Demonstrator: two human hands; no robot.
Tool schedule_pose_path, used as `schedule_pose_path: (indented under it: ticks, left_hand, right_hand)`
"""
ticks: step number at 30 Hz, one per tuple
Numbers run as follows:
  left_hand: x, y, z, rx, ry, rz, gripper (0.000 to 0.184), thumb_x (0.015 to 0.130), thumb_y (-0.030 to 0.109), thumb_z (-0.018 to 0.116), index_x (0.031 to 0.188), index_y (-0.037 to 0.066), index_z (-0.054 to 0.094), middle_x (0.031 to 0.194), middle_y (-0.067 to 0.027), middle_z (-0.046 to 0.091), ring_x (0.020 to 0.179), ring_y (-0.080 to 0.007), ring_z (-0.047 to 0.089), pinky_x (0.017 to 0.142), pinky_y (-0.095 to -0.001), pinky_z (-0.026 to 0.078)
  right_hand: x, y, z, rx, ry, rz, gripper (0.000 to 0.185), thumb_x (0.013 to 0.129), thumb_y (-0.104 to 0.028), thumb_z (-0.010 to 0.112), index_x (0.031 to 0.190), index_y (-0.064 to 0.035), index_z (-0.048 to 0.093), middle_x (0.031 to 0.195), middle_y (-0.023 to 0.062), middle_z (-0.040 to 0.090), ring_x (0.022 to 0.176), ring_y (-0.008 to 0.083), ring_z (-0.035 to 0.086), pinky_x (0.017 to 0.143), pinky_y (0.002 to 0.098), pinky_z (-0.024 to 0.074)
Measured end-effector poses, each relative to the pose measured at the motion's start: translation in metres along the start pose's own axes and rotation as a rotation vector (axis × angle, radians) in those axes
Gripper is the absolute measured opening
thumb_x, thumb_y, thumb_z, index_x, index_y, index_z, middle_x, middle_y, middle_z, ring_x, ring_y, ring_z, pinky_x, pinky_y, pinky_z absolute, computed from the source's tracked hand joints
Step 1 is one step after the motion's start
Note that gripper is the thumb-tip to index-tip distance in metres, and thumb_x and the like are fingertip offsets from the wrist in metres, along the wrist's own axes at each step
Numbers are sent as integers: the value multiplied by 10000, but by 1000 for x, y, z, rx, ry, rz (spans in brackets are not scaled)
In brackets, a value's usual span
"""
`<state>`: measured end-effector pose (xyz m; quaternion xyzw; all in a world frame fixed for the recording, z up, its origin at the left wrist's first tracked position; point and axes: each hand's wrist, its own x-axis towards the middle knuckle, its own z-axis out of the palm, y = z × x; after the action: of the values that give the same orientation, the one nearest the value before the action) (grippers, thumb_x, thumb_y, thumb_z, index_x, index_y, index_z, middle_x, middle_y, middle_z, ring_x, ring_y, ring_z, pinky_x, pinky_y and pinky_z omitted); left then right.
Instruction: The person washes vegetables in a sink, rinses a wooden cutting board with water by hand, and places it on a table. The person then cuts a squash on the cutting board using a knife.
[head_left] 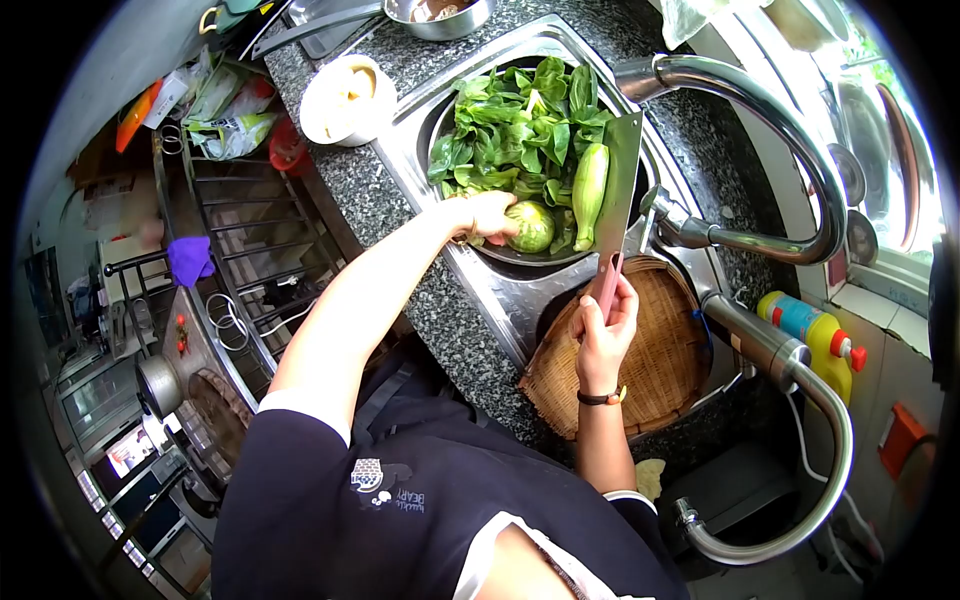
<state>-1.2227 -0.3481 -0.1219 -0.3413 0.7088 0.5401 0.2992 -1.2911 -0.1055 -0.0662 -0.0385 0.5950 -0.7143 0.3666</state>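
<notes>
My left hand (pixel 488 216) grips a round, green, mottled squash (pixel 533 227) at the near side of a metal basin (pixel 545 260) in the sink. Leafy greens (pixel 520 130) fill much of that basin. Beside them lies a long pale-green vegetable (pixel 590 190), perhaps an ear of corn in its husk. My right hand (pixel 608 325) is closed around the reddish handle of a cleaver (pixel 622 180). Its broad blade is held over the basin's right side, next to the long vegetable. Some fingertips of my left hand are hidden.
A woven bamboo tray (pixel 650 350) lies over the near sink bowl. Large chrome faucets (pixel 790 110) arch over the right side. A white bowl (pixel 347 100) and a saucepan (pixel 440 15) stand on the granite counter. A yellow bottle (pixel 815 335) stands by the wall at right.
</notes>
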Motion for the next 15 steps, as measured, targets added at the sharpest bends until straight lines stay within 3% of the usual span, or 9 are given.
schedule_pose_path:
  ticks: [2,3,5,6,8,9,11,12,15]
  left_hand:
    - [2,1,4,55,153,-60,502,755,65,551,1220,-86,438,755,-144,650,618,-191,637,630,-274,514]
    - [-1,3,6,289,309,14,394,724,29,535,1110,-45,519,742,-146,650,641,-234,645,643,-327,512]
    - [9,-8,19,447,602,147,353,712,21,530,1064,9,551,744,-129,643,711,-268,643,687,-362,498]
    - [12,-13,21,448,601,149,353,712,21,530,1064,9,551,744,-129,643,711,-268,643,687,-362,498]
    - [13,-19,28,435,608,250,443,711,25,550,1151,62,524,949,-145,615,922,-291,603,811,-356,477]
    - [10,-20,31,433,605,250,443,711,25,550,1151,62,524,949,-145,615,922,-291,603,811,-356,477]
    - [4,-22,34,301,458,546,546,728,53,593,1254,111,460,1183,-172,482,1101,-307,504,920,-346,430]
    - [0,-14,30,282,319,509,642,730,116,665,1313,138,399,1312,-161,354,1178,-329,432,978,-349,392]
    - [6,2,32,521,284,373,653,675,293,757,1224,108,455,1146,-186,412,1058,-352,477,919,-377,424]
  right_hand:
    - [1,1,-1,-14,19,-8,395,824,7,549,1181,8,380,736,48,502,471,78,431,414,209,363]
    - [1,2,-2,-11,17,-15,396,826,4,550,1183,9,380,736,47,502,471,77,430,415,209,363]
    - [3,3,-2,-6,16,-24,398,827,2,552,1185,9,379,736,47,502,472,77,430,417,209,362]
    - [3,2,-3,-10,20,-26,394,828,1,550,1183,9,380,736,47,502,472,77,430,417,208,361]
    - [2,0,-4,-17,28,-25,390,829,-1,548,1181,9,381,736,47,501,472,76,430,417,208,359]
    - [2,-2,-4,-15,33,-26,386,829,-2,546,1178,9,381,737,47,502,473,76,432,418,207,359]
    - [3,-2,-4,-13,37,-26,381,829,-3,545,1174,10,382,739,47,503,474,76,433,418,207,358]
    - [3,-2,-4,-16,39,-26,380,828,-2,545,1171,10,382,740,48,504,474,77,433,418,205,358]
    - [5,0,-4,-19,34,-20,379,826,-2,545,1168,10,380,742,50,507,472,78,431,416,203,355]
